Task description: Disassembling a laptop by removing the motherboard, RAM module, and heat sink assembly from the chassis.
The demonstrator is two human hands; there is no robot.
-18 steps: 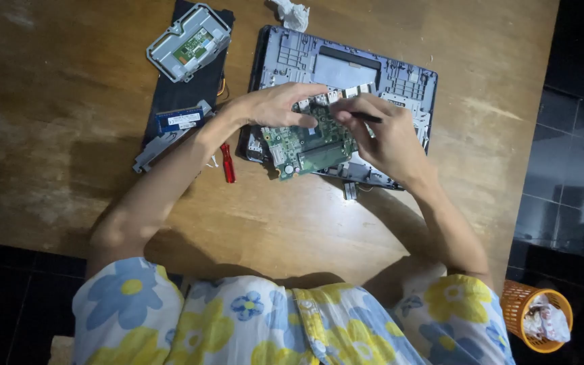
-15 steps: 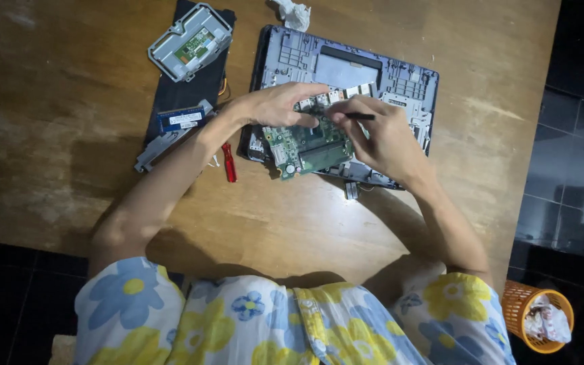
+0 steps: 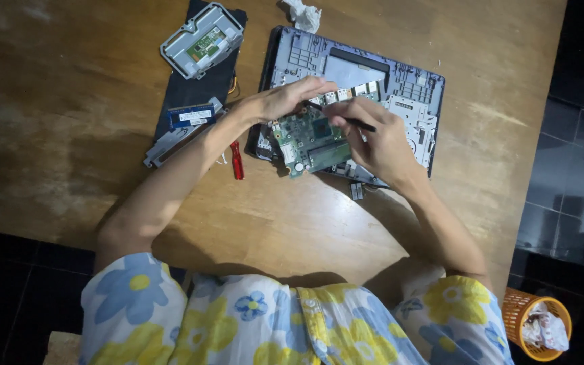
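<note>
Pinching a thin black tool [image 3: 346,120] with our right hand [image 3: 373,138], we laid flat left hand [image 3: 285,98] fingers above the green rectangular circuit board [image 3: 312,138].

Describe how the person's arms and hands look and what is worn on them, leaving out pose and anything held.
Both arms are bare from the short sleeves down. The left hand and right hand wear no gloves, and no rings or watch show. The sleeves belong to a light top printed with blue and yellow flowers.

Worn brown wooden table [image 3: 69,135] under dim light, brightest toward its far edge. Beyond the right edge, dark glossy floor tiles [image 3: 569,189]; near the right corner, a small orange woven basket [image 3: 516,315] stuffed with crumpled paper.
</note>
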